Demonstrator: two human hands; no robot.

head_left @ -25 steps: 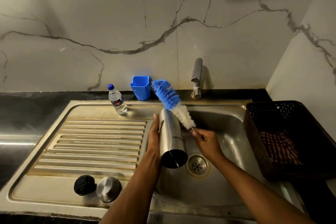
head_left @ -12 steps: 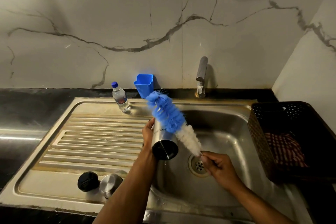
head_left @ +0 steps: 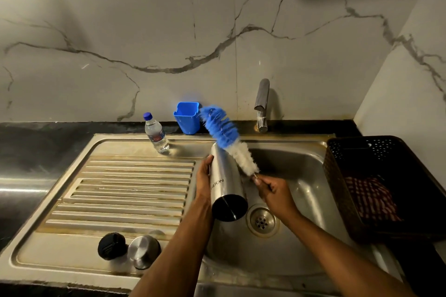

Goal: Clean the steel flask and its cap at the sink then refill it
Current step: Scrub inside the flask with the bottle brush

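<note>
My left hand (head_left: 205, 181) grips the steel flask (head_left: 225, 183) over the sink basin (head_left: 306, 176), tilted with its dark base toward me and its mouth pointing away. My right hand (head_left: 272, 190) pinches the thin handle of a bottle brush (head_left: 229, 140) with blue and white bristles. The brush lies outside the flask, along its upper right side, blue tip up by the far rim. On the draining board near me sit a black inner cap (head_left: 111, 246) and a steel outer cap (head_left: 144, 251).
A tap (head_left: 261, 106) stands behind the basin, with the drain (head_left: 261, 220) below my hands. A small water bottle (head_left: 156, 133) and a blue plastic holder (head_left: 187, 120) stand at the back. A dark basket (head_left: 337, 176) holding a checked cloth (head_left: 369, 198) sits at the right.
Half a second ago the flask was lower and tipped toward the left with the brush across it. Both hands have since lifted, bringing the flask and brush back up over the basin.
</note>
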